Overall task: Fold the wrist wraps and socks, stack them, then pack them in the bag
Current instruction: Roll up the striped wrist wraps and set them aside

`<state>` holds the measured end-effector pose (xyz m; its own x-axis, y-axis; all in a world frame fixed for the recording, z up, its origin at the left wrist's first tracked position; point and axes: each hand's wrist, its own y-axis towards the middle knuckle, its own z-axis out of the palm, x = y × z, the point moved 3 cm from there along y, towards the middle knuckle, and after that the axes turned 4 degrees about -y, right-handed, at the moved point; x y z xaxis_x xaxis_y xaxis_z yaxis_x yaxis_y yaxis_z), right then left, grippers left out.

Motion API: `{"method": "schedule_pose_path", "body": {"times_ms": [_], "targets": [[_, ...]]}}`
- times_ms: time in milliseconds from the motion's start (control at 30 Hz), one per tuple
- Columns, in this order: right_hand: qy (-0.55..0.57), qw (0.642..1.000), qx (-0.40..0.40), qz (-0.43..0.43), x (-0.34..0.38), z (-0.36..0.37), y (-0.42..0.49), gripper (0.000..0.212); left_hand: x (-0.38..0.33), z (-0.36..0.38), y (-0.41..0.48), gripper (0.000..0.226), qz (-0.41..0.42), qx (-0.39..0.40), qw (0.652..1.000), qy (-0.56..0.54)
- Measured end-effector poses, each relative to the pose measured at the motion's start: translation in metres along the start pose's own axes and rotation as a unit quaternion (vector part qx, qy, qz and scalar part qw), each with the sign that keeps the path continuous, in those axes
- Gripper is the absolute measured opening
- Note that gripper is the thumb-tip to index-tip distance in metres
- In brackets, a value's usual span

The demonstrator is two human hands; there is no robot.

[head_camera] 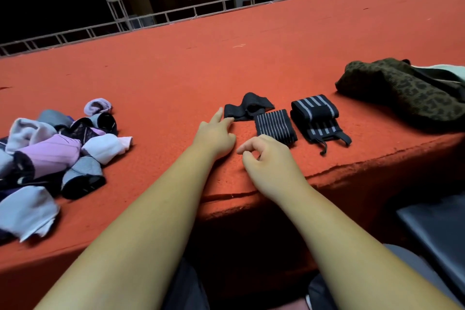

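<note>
A loose black wrist wrap with thin grey stripes [274, 127] lies on the red carpeted ledge [176, 70], its plain black end bunched at the back. My left hand [216, 134] rests beside that black end, index finger stretched toward it, holding nothing. My right hand [264, 156] hovers just in front of the striped part, fingers loosely curled, empty. To the right lies a folded stack of striped wrist wraps [317, 118]. A pile of socks [57, 153] in lilac, white, grey and black sits at the left. The leopard-print bag [402, 93] lies at the right.
The ledge's front edge [251, 195] runs just under my forearms, with a crack in the carpet. A metal truss railing [151, 17] lines the far edge. A dark grey seat surface [437, 229] is at the lower right.
</note>
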<state>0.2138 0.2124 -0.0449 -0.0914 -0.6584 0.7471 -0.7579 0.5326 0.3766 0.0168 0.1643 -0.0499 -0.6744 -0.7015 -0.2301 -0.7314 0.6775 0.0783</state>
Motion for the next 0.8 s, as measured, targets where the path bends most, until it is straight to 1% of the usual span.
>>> {"method": "schedule_pose_path", "body": {"times_ms": [100, 267, 333, 400, 500, 667, 733, 800], "targets": [[-0.011, 1.000, 0.016, 0.002, -0.001, 0.006, 0.000, 0.019, 0.002, 0.005, 0.011, 0.062, -0.003, -0.002, 0.999, 0.039], [-0.024, 0.999, 0.040, 0.017, -0.002, 0.010, 0.003, 0.019, 0.009, 0.012, 0.016, 0.058, 0.000, -0.029, 0.999, 0.034], [-0.025, 0.998, 0.049, 0.021, -0.002, 0.011, 0.004, 0.019, 0.009, 0.008, 0.013, 0.054, 0.010, -0.048, 0.999, 0.010], [-0.028, 0.998, 0.054, 0.027, -0.001, 0.012, 0.004, 0.020, 0.014, -0.002, 0.003, 0.053, -0.001, -0.073, 0.996, -0.047], [-0.035, 0.997, 0.056, 0.034, 0.001, 0.015, 0.005, 0.021, 0.031, -0.023, -0.029, 0.048, -0.063, -0.128, 0.982, -0.126], [-0.055, 0.996, 0.058, 0.046, 0.010, 0.022, 0.003, 0.020, 0.049, -0.057, -0.120, 0.036, -0.127, -0.193, 0.957, -0.177], [-0.053, 0.996, 0.056, 0.044, 0.013, 0.026, 0.003, 0.016, 0.049, -0.065, -0.158, 0.027, -0.141, -0.187, 0.955, -0.183], [-0.049, 0.997, 0.047, 0.025, 0.020, 0.032, 0.001, 0.016, 0.051, -0.069, -0.187, 0.021, -0.159, -0.138, 0.962, -0.174]]}}
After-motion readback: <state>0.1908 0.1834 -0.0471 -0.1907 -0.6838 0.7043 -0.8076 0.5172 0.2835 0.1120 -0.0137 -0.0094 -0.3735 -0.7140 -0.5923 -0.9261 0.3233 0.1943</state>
